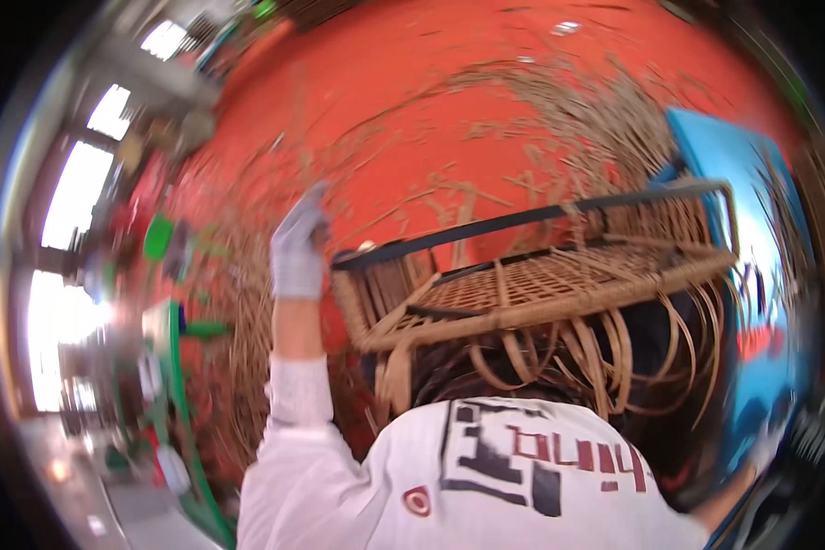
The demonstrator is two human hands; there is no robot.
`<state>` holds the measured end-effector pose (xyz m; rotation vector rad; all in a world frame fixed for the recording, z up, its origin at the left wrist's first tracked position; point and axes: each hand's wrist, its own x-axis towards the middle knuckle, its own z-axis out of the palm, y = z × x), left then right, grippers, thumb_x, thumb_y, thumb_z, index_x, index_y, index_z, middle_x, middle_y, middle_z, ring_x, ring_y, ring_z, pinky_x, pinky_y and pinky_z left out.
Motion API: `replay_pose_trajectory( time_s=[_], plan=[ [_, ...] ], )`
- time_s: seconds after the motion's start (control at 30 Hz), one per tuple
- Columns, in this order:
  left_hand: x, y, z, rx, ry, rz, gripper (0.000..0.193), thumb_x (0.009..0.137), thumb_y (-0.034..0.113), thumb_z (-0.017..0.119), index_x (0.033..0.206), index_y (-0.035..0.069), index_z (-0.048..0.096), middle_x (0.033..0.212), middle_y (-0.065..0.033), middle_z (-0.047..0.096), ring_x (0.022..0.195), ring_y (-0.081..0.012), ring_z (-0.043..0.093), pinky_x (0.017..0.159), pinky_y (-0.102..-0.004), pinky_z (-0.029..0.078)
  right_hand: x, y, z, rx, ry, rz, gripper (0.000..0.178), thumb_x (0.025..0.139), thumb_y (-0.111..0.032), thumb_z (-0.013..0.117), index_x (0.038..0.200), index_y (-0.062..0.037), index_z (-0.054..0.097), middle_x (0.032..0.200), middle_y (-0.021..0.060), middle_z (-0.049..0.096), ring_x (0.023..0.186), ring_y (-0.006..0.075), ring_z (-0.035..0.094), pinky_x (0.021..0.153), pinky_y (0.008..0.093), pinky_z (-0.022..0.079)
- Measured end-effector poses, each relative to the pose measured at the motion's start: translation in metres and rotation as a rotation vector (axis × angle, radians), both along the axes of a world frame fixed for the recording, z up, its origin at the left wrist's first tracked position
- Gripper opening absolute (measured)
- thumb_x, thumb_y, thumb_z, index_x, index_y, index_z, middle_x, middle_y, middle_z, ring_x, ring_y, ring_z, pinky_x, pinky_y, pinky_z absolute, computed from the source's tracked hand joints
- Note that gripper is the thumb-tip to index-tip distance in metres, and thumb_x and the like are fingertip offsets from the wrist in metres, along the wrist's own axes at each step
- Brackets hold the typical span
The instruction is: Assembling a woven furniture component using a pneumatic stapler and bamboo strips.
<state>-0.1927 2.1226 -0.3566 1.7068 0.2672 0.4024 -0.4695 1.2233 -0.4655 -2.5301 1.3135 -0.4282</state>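
Red floor; bright windows along left; shiny blue surface at right

Tan wicker frame, shallow and roughly rectangular, open lattice weave across its middle, dark strip along the far edge, lying slanted just before the person's white shirt, loose strands (some curled into loops) hanging from the near rim.

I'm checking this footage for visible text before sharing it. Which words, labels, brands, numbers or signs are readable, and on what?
White shirt: large dark and red-brown lettering, upside down; I won't copy the words.
Small round emblem on it: no readable text.
Blue surface: red and dark patches too blurred to read.
Woven piece: no lettering visible.
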Motion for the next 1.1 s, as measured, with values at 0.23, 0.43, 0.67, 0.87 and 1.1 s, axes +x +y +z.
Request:
replay_pose_trajectory(
  time_s=[0.23, 0.43, 0.67, 0.87, 1.1],
  plan=[
    [-0.005, 0.006, 0.012, -0.128, 0.143, 0.073, 0.025, 0.091, 0.017, 0.076, 0.113, 0.006, 0.076, 0.088, -0.0023, 0.074, 0.079, -0.0073, 0.067, 0.063, -0.0216, 0.048, 0.068, 0.003, 0.105, 0.174, -0.393, 0.304, 0.048, 0.102, -0.036, 0.059, 0.137, -0.0034, 0.058, 0.112, 0.0066, 0.063, 0.089, 0.0155, 0.059, 0.082, 0.0303, 0.052],
    [-0.013, 0.005, 0.0, -0.072, 0.161, -0.022, 0.024, 0.089, 0.015, 0.078, 0.11, 0.005, 0.076, 0.092, -0.0024, 0.075, 0.079, -0.0067, 0.066, 0.065, -0.0237, 0.047, 0.191, 0.215, 0.193, 1.33, -0.749, 0.692, 0.024, 0.106, -0.03, 0.053, 0.111, -0.0064, 0.057, 0.084, 0.0009, 0.048, 0.069, 0.0127, 0.047, 0.064, 0.0297, 0.048],
    [-0.022, -0.007, -0.01, -0.08, 0.062, 0.034, 0.021, 0.09, 0.013, 0.075, 0.108, 0.003, 0.075, 0.086, -0.0011, 0.072, 0.072, -0.0059, 0.061, 0.063, -0.0215, 0.046, 0.239, 0.456, 0.214, 1.4, -0.495, 1.028, 0.033, 0.1, -0.026, 0.062, 0.107, 0.0039, 0.05, 0.071, 0.0053, 0.049, 0.052, 0.0158, 0.051, 0.048, 0.0299, 0.045],
    [-0.024, -0.018, -0.02, 0.029, -0.084, 0.03, 0.019, 0.088, 0.013, 0.078, 0.105, 0.003, 0.076, 0.086, -0.0053, 0.075, 0.073, -0.0079, 0.066, 0.067, -0.0254, 0.055, 0.246, 0.552, 0.221, 1.437, -0.193, 1.213, 0.049, 0.089, -0.022, 0.069, 0.124, 0.0086, 0.054, 0.064, 0.0097, 0.054, 0.049, 0.0192, 0.057, 0.044, 0.0313, 0.049],
    [-0.021, -0.017, -0.035, 0.023, -0.255, 0.015, 0.016, 0.09, 0.006, 0.074, 0.106, 0.004, 0.075, 0.088, -0.0032, 0.073, 0.076, -0.007, 0.066, 0.068, -0.0225, 0.053, 0.239, 0.605, 0.236, 1.288, 0.076, 1.247, 0.025, 0.089, -0.012, 0.07, 0.103, 0.0071, 0.06, 0.067, 0.0118, 0.061, 0.05, 0.0176, 0.058, 0.048, 0.0296, 0.048]
  ],
)
